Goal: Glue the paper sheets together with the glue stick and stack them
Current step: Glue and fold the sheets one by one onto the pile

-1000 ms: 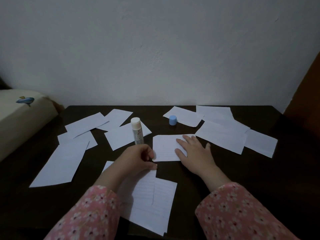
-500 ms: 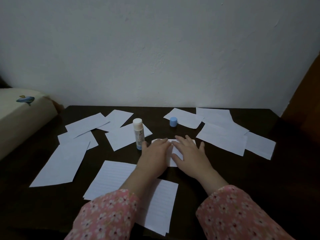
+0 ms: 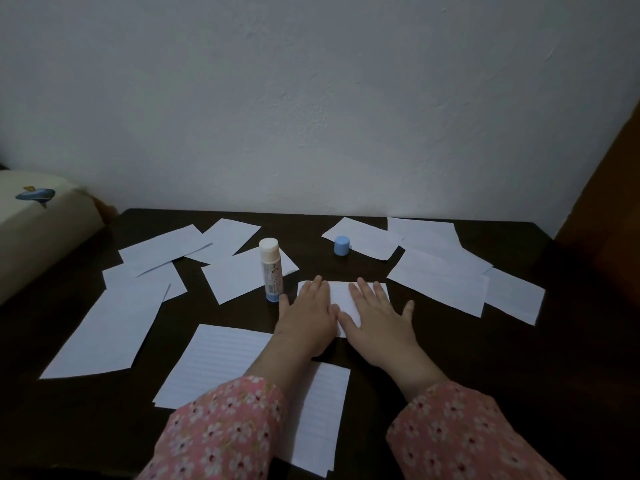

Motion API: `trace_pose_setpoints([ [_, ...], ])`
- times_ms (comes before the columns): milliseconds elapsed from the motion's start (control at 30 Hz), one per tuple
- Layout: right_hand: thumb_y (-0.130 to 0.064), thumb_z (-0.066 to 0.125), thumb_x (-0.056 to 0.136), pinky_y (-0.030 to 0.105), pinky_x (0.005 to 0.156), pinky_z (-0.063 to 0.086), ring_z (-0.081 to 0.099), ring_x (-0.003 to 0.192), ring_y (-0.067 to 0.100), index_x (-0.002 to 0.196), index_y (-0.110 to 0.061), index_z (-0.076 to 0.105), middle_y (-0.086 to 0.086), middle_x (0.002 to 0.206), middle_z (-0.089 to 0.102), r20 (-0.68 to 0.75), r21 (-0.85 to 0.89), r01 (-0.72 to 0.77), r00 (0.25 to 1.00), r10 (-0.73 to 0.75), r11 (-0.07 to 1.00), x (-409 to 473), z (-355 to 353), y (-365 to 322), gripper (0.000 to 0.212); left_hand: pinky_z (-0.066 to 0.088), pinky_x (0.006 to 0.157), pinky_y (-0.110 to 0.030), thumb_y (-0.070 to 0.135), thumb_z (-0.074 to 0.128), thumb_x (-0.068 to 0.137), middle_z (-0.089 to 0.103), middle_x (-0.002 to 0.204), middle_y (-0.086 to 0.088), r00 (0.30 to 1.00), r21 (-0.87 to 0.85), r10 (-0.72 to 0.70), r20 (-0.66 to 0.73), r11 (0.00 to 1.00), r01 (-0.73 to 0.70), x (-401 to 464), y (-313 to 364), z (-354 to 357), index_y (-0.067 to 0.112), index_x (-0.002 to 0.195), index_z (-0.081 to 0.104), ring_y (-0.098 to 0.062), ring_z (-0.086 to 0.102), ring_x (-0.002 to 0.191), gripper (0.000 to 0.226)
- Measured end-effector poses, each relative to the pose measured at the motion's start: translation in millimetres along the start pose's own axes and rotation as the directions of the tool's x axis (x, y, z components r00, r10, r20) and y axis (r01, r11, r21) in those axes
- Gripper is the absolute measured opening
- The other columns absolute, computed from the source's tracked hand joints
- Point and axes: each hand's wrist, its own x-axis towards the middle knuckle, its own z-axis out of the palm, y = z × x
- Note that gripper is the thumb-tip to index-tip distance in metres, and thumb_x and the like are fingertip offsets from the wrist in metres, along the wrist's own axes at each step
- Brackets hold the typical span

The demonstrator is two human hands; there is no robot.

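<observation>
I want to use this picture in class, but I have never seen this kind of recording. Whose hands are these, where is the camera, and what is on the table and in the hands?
There is no machine here: a person in pink flowered sleeves works with bare hands. The one picture comes from a camera worn on the person's head, looking forward and down, so you see roughly what they see.

On the dark table many white paper sheets lie scattered. A glue stick stands upright with its cap off; the blue cap sits apart, further back on a sheet.

Neither hand holds anything. The left hand and the right hand lie flat, fingers straight, side by side on a small paper sheet in the middle, apparently pressing it down. Whether another sheet lies glued beneath it cannot be seen.
</observation>
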Motion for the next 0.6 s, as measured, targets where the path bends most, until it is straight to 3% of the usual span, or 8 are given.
trace_pose_setpoints([
  [167,-0.068,0.019,0.093,0.064,0.111,-0.007,-0.011,0.148,0.013,0.155,-0.024,-0.003,-0.007,0.162,-0.01,-0.014,0.027,-0.097,0.995,0.098,0.995,-2,1,6,0.079,0.003,0.116,-0.051,0.036,0.022,0.103,-0.002,0.161,-0.002,0.997,0.021,-0.083,-0.007,0.996,0.083,1,6,4,0.014,0.153,0.004,-0.017,-0.003,0.148,0.057],
  [333,-0.069,0.018,0.093,0.064,0.111,-0.008,-0.012,0.148,0.014,0.155,-0.022,-0.004,-0.004,0.162,-0.011,0.004,0.004,-0.082,0.997,0.082,0.997,-3,-2,6,0.081,0.006,0.116,-0.05,0.037,0.025,0.103,0.001,0.161,-0.004,0.995,0.017,-0.096,0.003,0.995,0.096,0,6,1,0.013,0.153,0.006,-0.018,0.0,0.148,0.059],
  [500,-0.06,0.016,0.098,0.064,0.11,-0.009,-0.016,0.147,0.018,0.155,-0.027,0.001,-0.004,0.162,-0.013,-0.047,-0.067,0.049,0.998,-0.052,0.997,-9,-5,12,0.068,0.008,0.115,-0.051,0.036,0.034,0.102,0.019,0.159,0.001,0.992,0.071,0.073,-0.107,0.995,-0.065,-11,4,-5,0.02,0.151,0.02,-0.016,0.013,0.146,0.053],
  [600,-0.046,0.016,0.103,0.065,0.11,-0.008,-0.015,0.148,0.016,0.154,-0.031,-0.001,-0.007,0.161,-0.013,0.005,-0.104,0.143,0.99,-0.144,0.984,-15,-7,12,0.056,0.008,0.116,-0.053,0.033,0.033,0.103,0.018,0.159,0.004,0.985,0.097,0.175,-0.001,0.98,-0.174,-17,6,-5,0.025,0.149,0.024,-0.013,0.012,0.146,0.048],
])
